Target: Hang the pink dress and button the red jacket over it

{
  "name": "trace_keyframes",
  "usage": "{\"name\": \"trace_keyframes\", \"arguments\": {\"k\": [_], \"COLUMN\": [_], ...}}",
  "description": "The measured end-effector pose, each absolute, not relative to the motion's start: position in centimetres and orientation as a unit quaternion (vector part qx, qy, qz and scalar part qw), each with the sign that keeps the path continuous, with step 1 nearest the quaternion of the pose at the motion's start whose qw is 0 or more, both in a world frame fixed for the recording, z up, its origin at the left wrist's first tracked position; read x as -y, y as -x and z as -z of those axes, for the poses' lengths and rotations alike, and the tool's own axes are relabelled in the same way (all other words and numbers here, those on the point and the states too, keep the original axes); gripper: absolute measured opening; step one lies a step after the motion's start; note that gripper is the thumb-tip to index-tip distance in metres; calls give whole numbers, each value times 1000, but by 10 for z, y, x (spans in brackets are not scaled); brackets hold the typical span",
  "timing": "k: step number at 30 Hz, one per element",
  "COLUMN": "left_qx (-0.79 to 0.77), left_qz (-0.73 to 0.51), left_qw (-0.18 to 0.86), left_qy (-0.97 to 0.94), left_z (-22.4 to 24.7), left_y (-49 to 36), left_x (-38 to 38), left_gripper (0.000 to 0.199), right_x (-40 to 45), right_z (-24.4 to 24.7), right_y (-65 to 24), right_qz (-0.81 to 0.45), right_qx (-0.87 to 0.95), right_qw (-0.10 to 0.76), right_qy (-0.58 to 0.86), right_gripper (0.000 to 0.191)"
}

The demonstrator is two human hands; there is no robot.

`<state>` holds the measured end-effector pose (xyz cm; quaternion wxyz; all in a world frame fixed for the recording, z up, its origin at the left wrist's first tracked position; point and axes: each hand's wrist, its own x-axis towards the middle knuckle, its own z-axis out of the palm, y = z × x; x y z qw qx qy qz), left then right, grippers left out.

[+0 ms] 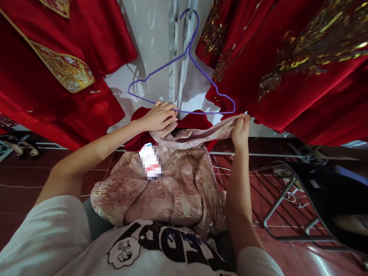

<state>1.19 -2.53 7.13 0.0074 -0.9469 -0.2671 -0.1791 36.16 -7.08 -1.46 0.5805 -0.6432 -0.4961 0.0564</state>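
Clasping pink brocade cloth (178, 191) near center with left hand (161, 116). Grasping it farther right with right hand (240, 128), near purple hanger (188, 48).

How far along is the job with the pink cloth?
Looks done: the pink cloth is spread over the lap, its upper edge raised. In hand: the right hand grips one end of that edge; the left hand is at the hanger's bottom bar, its exact grip unclear. Apparently left: joining the two, as no pink cloth shows over the bar.
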Motion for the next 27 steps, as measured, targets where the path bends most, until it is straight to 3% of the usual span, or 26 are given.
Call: {"name": "trace_keyframes", "arguments": {"k": [5,14,27], "left_qx": [263,251,245], "left_qz": [177,193,174], "left_qw": [10,19,22], "left_qy": [948,948,954], "left_z": [-73,-70,-71], "left_y": [-8,-4,-3], "left_x": [26,24,25], "left_gripper": [31,32,34], "right_x": [54,43,-3], "right_z": [0,-11,12], "right_y": [-370,-364,-382], "right_qz": [-71,-109,-54], "right_qx": [492,398,453], "right_qw": [582,681,739], "right_qy": [643,605,496], "right_gripper": [27,16,27]}}
